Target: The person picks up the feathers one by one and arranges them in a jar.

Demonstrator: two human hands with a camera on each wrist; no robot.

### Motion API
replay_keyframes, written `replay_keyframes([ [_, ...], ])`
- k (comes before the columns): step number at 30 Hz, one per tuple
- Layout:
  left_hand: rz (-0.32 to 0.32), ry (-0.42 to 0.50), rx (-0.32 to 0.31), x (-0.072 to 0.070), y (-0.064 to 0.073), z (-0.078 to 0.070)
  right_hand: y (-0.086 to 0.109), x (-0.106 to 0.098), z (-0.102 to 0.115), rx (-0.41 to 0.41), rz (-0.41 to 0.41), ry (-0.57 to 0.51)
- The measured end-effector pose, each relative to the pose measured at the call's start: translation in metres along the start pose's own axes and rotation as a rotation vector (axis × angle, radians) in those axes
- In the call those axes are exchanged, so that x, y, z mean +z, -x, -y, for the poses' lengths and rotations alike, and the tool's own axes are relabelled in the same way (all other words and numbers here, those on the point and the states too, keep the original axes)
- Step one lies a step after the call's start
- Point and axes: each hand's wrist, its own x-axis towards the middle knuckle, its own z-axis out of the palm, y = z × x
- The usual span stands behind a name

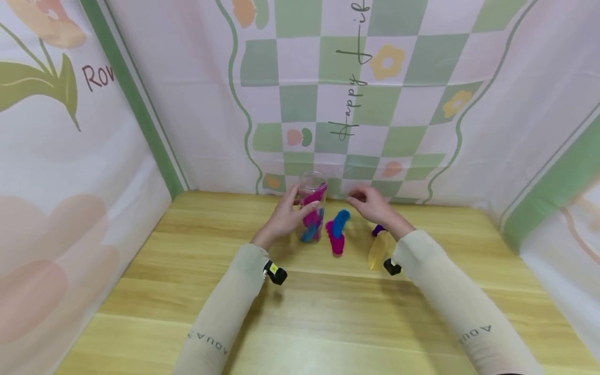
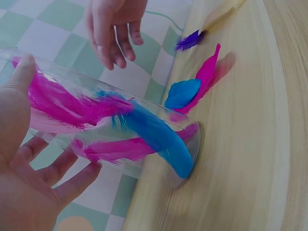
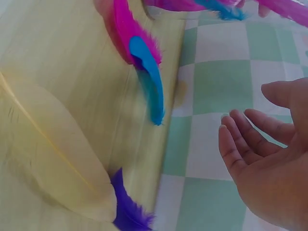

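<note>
A tall clear cup [image 1: 323,194] stands on the table near the back, with pink feathers [image 2: 62,103] and a blue feather [image 2: 156,137] inside it. Thumb and fingers of my left hand [image 1: 285,214] grip its upper part from the left. My right hand [image 1: 371,205] hovers to the right of the cup, its fingers loosely bent and nothing held, as the right wrist view shows. Below and between the hands, a blue feather [image 1: 341,224] lies across a pink feather [image 1: 337,246]. A pale yellow feather [image 3: 62,149] and a purple feather [image 3: 129,209] lie under the right forearm.
The wooden table [image 1: 300,317] meets a checked cloth backdrop [image 1: 384,109] just behind the cup. Cloth walls [image 1: 70,219] also stand at the left and right. A small black camera is on each wrist.
</note>
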Motion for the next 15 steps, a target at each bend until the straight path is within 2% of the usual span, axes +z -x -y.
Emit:
replay_keyframes([
  [8, 0.002, -0.012, -0.014, 0.000, 0.000, -0.001, -0.001, 0.004, -0.014, 0.102, 0.017, -0.061],
  [15, 0.004, 0.004, -0.020, 0.000, -0.001, 0.000, -0.001, 0.008, -0.018, 0.174, 0.037, -0.135],
])
